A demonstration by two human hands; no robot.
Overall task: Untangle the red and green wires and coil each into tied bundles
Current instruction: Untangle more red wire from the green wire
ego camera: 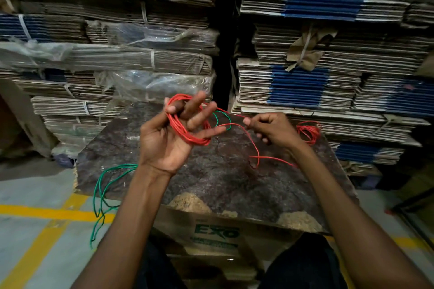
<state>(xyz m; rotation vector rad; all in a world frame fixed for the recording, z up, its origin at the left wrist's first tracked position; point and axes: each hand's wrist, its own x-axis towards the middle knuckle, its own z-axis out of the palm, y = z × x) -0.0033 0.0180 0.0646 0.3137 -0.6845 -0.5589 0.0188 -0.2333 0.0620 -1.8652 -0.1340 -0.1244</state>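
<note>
Nearest me, under my forearms, a cardboard box (211, 234) carries green print reading "EXO"; the smaller lines below it are too blurred to read. On top of it lies a dark, mottled board (211, 178) with chipped pale edges. The green wire (103, 190) trails off the board's left edge and hangs down in loose loops over the grey floor with its yellow lines (47, 212).

My left hand (169, 138) is raised palm up, fingers spread and only slightly bent, with the red wire (185, 131) wound in several turns around them, the thumb pressing the coil at its top. A short piece of green crosses the red strand running between my hands. My right hand (270, 128) is curled, pinching that red strand between thumb and forefinger. More red wire lies slack on the board and bunches just behind my right wrist.

Beyond stand strapped stacks of flattened cartons (305, 54), brown with blue bands.
</note>
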